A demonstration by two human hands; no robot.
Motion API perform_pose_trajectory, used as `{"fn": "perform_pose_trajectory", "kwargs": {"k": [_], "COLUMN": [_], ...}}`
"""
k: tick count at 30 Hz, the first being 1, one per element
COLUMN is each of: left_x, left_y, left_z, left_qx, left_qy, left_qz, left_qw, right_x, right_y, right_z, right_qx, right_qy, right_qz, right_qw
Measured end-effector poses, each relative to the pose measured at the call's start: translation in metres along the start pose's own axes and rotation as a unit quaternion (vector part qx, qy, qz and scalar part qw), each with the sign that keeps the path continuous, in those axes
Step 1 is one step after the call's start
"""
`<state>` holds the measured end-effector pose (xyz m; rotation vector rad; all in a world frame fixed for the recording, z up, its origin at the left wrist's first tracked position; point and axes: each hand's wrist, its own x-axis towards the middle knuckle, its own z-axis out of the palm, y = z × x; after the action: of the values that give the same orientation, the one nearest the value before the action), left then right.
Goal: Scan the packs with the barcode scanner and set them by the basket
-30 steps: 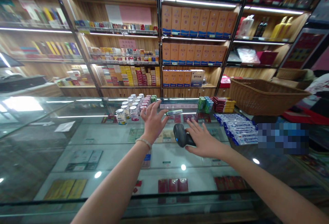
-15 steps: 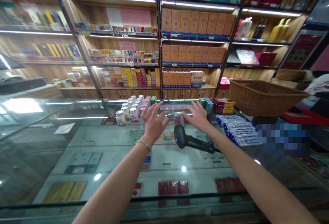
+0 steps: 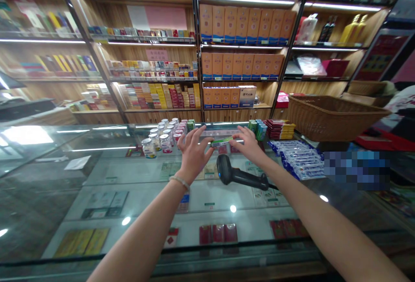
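Note:
A slim green and white pack [image 3: 222, 142], shaped like a stick of gum, is held level above the glass counter. My left hand [image 3: 193, 150] pinches its left end between thumb and fingers, a beaded bracelet on that wrist. At the other end, the fingertips of my right hand [image 3: 249, 144] grip the same pack. Just below and nearer to me lies a black barcode scanner [image 3: 241, 177], its head towards the left and a blue light showing on it. Fine print on the pack is too small to read.
Left of my hands stand several small white-lidded jars [image 3: 158, 138]. To the right are green and blue tubs [image 3: 257, 129], red and yellow packets [image 3: 279, 129], blue-white sachets [image 3: 296, 159] and a wicker basket [image 3: 333, 118]. Cigarette packs show beneath the counter glass [image 3: 136, 195].
The green pack has tilted slightly, its right end now higher and more of its face showing. Both hands keep their hold. The whole view has shifted a little.

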<state>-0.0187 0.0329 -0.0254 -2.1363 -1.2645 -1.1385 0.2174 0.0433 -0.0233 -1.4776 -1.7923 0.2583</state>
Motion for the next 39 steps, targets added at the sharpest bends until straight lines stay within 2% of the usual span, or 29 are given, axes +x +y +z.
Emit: {"fn": "perform_pose_trajectory", "kwargs": {"k": [8, 15, 26, 32, 39], "left_x": [0.002, 0.002, 0.005, 0.005, 0.008], "left_y": [0.006, 0.006, 0.013, 0.020, 0.026], "left_z": [-0.002, 0.001, -0.008, -0.007, -0.011], "left_qx": [-0.016, -0.023, -0.035, -0.040, -0.048], "left_qy": [-0.024, -0.047, -0.059, -0.041, -0.018], "left_qz": [-0.012, -0.006, 0.019, 0.000, -0.064], "left_qw": [1.000, 0.999, 0.997, 0.998, 0.997], "right_x": [0.002, 0.000, -0.004, -0.009, 0.004], "right_y": [-0.004, -0.004, -0.011, -0.017, -0.024], "right_z": [-0.016, -0.021, -0.030, -0.029, -0.023], "right_qx": [-0.009, -0.009, -0.061, -0.072, -0.038], "right_qy": [0.025, 0.023, 0.018, 0.032, 0.092], "right_qz": [-0.072, -0.084, -0.117, -0.117, -0.101], "right_qw": [0.997, 0.996, 0.991, 0.990, 0.990]}}
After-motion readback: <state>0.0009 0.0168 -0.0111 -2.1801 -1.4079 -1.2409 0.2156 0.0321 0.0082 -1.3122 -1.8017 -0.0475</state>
